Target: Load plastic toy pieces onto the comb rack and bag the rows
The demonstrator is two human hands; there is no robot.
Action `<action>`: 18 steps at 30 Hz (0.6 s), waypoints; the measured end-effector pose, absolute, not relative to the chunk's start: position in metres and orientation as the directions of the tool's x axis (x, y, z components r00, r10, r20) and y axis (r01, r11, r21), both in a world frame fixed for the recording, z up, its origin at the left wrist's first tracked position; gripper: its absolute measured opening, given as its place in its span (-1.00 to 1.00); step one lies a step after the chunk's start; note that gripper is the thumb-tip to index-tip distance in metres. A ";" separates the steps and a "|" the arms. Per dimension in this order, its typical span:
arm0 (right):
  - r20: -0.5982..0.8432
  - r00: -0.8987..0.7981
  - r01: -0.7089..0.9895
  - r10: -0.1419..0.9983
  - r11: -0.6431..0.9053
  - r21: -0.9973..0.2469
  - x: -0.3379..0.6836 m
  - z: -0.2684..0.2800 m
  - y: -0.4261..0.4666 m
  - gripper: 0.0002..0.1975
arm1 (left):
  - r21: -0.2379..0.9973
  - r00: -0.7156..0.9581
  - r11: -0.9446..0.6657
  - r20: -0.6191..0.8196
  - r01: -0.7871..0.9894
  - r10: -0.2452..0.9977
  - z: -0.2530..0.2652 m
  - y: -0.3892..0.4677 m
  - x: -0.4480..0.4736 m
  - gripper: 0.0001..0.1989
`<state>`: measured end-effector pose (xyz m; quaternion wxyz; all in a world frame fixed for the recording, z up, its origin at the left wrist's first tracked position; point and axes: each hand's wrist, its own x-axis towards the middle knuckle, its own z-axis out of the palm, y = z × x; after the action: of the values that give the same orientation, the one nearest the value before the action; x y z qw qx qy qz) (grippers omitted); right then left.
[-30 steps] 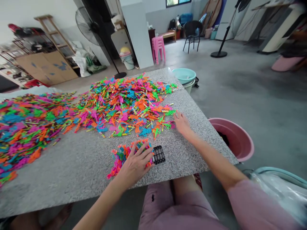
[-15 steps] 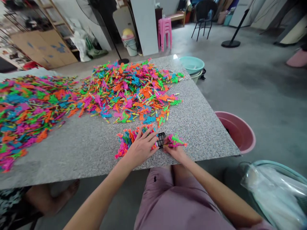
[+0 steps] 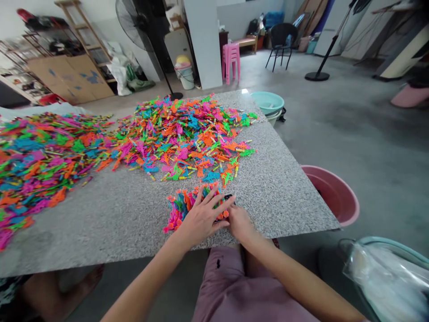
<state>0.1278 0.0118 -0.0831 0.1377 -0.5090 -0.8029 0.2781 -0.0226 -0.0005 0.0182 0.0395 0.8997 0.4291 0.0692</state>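
Observation:
My left hand [image 3: 201, 217] lies with fingers spread over a packed row of small coloured plastic toys [image 3: 177, 210], which look like little toy guns with round orange tips. These toys stand close together near the table's front edge, and a black grid tray [image 3: 229, 197] shows only a small corner at their right end. Touching that end is my right hand [image 3: 240, 223], its fingers curled in and largely hidden beside my left fingertips. Whatever it grips is out of sight.
A large heap of similar toys [image 3: 187, 129] covers the granite table [image 3: 278, 192] further back, and another pile [image 3: 43, 152] lies at left. Beyond the right edge stand a pink tub [image 3: 348, 197] and a basket with clear plastic bags [image 3: 378, 273]. Another person's leg [image 3: 56, 286] shows below left.
My right hand has moved in against the row's right end, and the pink and green toys it held no longer show. The grid is now mostly covered. The view has tilted up slightly.

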 end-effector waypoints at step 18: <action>0.159 -0.919 0.359 0.361 0.932 -0.044 0.116 -0.069 0.226 -0.75 | 0.045 0.577 -0.581 0.068 0.813 0.814 0.016 -0.001 -0.022 -0.74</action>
<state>0.1163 0.2264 -0.0695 0.0825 -0.1838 -0.9795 0.0068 -0.0217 -0.0009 0.0159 0.0043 0.8881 0.4578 0.0406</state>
